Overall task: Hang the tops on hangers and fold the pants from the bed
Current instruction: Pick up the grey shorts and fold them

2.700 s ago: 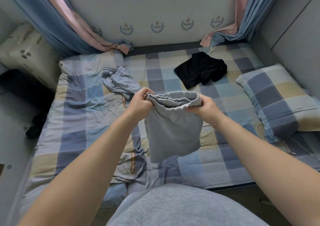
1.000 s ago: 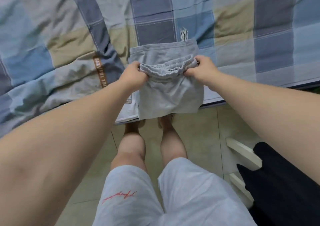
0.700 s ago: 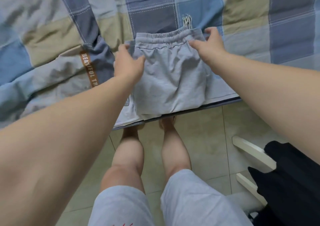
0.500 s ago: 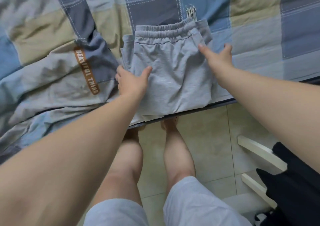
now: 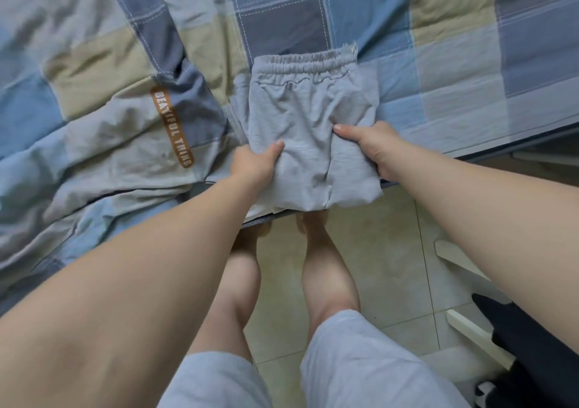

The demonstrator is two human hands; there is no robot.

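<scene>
Soft, even daylight with faint shadows; wide-angle bending stretches the edges, and the near forearms look perhaps slightly soft.

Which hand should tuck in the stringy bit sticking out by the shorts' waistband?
Probably the right hand. It grips the gray shorts on the same side as the drawstring end at the waistband's corner. The left hand grips the opposite side and would have to reach across.

One pair of grey pants point(image 5: 307, 132) lies at the near edge of the one bed point(image 5: 454, 78), gripped by two hands, the left hand point(image 5: 255, 164) and the right hand point(image 5: 374, 147). One brown printed label point(image 5: 172, 128) shows on the bedding. Off the bed are one black garment point(image 5: 532, 354) and two white slats point(image 5: 460, 258).
</scene>
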